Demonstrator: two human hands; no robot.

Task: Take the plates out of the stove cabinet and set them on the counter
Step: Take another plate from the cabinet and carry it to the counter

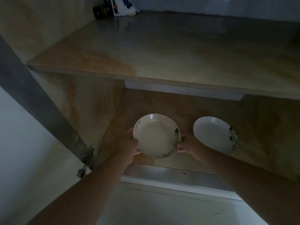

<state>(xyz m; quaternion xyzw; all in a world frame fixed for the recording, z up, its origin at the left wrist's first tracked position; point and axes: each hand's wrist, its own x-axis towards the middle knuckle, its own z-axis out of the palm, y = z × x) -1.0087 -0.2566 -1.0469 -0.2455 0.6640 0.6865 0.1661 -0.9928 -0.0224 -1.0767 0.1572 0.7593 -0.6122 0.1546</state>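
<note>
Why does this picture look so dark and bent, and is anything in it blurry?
Head view: the light is dim, and the cabinet floor lies in shadow; the wide lens bows the counter edge; a faint sheen shows on the counter top; the two plates and both hands stay fairly sharp, while the dark items at the back corner are soft.

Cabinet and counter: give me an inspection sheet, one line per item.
Surface: counter above the cabinet, bare and glossy, no plates on it.
Job's things: cream plate marked "Life", gripped at both edges over the cabinet shelf; second plate lies on the shelf to its right, untouched.
Clutter: dark round object and printed packet at the counter's back corner.
Hands: left hand and right hand closed on the plate's rim.
Cables: nothing seen.
Surroundings: open cabinet door with hinge at left; dim light.
</note>
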